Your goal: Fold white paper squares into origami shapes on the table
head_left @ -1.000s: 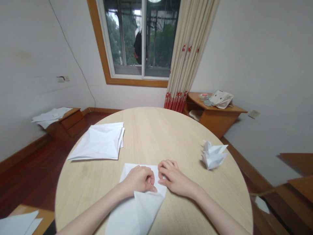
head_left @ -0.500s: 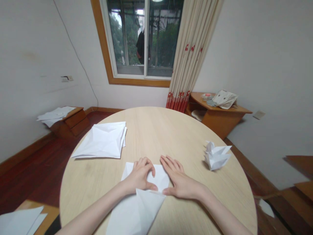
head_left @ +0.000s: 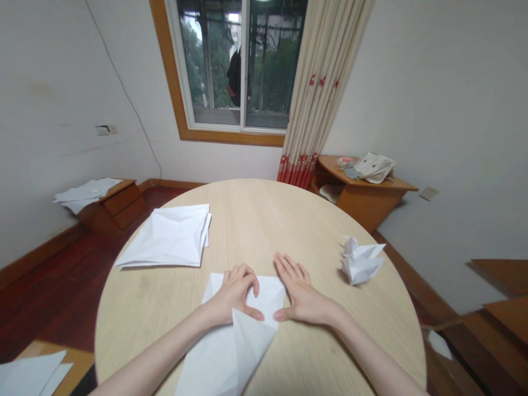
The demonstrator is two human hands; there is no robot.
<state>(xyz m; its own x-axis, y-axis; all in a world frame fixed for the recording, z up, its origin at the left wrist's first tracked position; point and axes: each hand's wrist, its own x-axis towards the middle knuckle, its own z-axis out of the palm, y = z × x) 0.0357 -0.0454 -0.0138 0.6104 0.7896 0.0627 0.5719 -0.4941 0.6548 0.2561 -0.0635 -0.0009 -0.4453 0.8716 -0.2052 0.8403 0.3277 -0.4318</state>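
Observation:
A white sheet of paper [head_left: 231,352], partly folded, lies on the round wooden table [head_left: 264,220] right in front of me. My left hand [head_left: 234,294] rests on the sheet with curled fingers, its thumb pressing along a fold. My right hand [head_left: 301,291] lies flat at the sheet's right edge, fingers stretched out and pointing away from me, thumb touching the paper's corner. Neither hand lifts the paper.
A stack of creased white sheets [head_left: 169,236] lies at the table's left. A folded paper figure [head_left: 359,260] stands at the right. A low drawer cabinet [head_left: 109,203] with papers sits by the left wall, a corner desk [head_left: 363,192] by the curtain.
My right hand went from curled fingers to lying flat and slid to the sheet's right edge. My left hand's fingers spread slightly and stayed on the fold.

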